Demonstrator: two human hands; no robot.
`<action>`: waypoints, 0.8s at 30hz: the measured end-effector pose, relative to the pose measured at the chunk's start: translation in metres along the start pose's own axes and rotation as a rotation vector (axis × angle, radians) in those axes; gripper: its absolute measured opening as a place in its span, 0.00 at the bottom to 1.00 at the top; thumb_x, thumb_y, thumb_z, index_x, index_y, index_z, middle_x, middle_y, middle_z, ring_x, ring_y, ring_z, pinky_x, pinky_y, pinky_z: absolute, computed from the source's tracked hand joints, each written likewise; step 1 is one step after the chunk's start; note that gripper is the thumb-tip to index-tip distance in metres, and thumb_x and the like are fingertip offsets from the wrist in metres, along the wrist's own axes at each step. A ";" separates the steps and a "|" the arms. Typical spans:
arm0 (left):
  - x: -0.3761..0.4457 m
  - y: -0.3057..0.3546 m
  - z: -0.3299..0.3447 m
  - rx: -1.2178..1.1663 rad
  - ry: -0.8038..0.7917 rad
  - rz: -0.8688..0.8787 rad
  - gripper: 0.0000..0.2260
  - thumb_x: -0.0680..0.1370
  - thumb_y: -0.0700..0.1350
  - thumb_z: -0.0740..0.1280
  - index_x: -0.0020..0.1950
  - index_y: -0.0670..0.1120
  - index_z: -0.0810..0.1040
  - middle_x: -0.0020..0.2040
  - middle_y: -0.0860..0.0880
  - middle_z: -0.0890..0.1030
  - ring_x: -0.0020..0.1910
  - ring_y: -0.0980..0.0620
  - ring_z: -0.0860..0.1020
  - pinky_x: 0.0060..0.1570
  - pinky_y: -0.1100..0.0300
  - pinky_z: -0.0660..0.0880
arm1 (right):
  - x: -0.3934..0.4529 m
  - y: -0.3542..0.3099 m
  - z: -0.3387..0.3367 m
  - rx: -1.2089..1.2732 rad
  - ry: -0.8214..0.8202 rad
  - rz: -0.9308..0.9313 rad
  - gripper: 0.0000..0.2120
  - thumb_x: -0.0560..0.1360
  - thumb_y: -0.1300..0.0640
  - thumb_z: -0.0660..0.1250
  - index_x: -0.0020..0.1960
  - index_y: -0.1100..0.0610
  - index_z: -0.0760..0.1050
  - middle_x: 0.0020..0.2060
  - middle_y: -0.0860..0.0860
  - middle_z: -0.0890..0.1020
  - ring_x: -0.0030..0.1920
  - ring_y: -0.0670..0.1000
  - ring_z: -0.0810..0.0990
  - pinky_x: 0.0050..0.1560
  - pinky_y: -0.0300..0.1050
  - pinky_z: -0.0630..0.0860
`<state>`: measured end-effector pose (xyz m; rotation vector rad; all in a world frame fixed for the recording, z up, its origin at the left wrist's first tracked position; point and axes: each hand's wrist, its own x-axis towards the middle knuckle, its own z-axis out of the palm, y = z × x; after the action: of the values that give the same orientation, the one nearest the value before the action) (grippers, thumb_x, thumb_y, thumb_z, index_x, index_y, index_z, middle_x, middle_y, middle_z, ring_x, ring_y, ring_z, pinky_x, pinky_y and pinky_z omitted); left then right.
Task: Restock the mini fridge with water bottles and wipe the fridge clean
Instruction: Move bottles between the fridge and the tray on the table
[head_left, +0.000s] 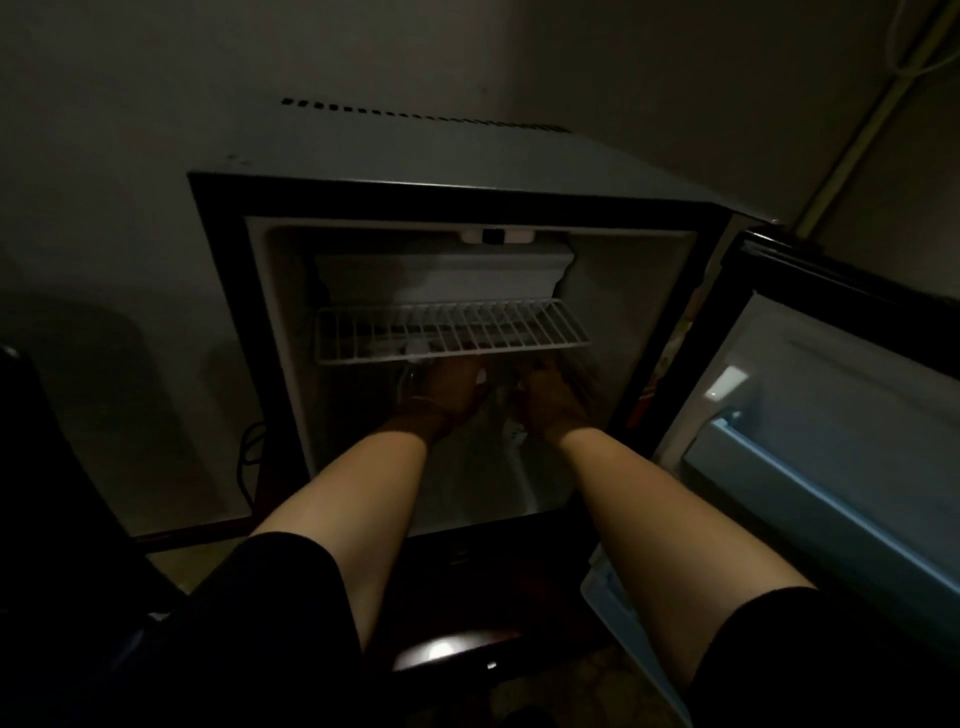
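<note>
Both hands reach deep into the open fridge, left hand and right hand just under the wire shelf's front edge. In the dark I cannot tell their grip, nor see any bottle clearly. The door stands wide on the right.

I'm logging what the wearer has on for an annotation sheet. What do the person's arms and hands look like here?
Both forearms are bare, with dark black sleeves ending near the elbows. The left hand has a thin band at its wrist. The right hand shows no glove. The dim fridge interior hides finer details such as rings.
</note>
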<state>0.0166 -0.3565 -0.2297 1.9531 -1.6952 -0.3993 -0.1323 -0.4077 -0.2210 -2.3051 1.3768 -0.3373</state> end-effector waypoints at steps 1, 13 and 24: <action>-0.004 0.000 -0.001 0.005 -0.031 0.011 0.16 0.82 0.45 0.64 0.69 0.42 0.75 0.69 0.39 0.74 0.68 0.38 0.72 0.67 0.52 0.67 | -0.004 -0.002 -0.002 -0.006 -0.016 0.030 0.24 0.82 0.54 0.61 0.77 0.56 0.64 0.75 0.59 0.64 0.71 0.62 0.68 0.72 0.57 0.67; -0.093 0.058 -0.037 0.075 -0.153 -0.055 0.17 0.76 0.48 0.69 0.64 0.49 0.76 0.63 0.46 0.75 0.57 0.45 0.77 0.56 0.54 0.75 | -0.107 -0.037 -0.051 -0.134 -0.155 0.004 0.17 0.78 0.56 0.66 0.67 0.58 0.73 0.63 0.61 0.73 0.60 0.64 0.77 0.60 0.55 0.76; -0.210 0.153 -0.047 0.159 -0.034 -0.097 0.13 0.75 0.50 0.68 0.58 0.48 0.76 0.56 0.49 0.73 0.53 0.46 0.77 0.55 0.48 0.77 | -0.234 -0.022 -0.098 -0.125 -0.026 -0.203 0.14 0.78 0.54 0.66 0.61 0.59 0.72 0.58 0.58 0.72 0.54 0.62 0.77 0.53 0.55 0.75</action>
<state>-0.1211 -0.1547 -0.1290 2.1603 -1.7041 -0.3433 -0.2676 -0.2164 -0.1211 -2.5503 1.1848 -0.2883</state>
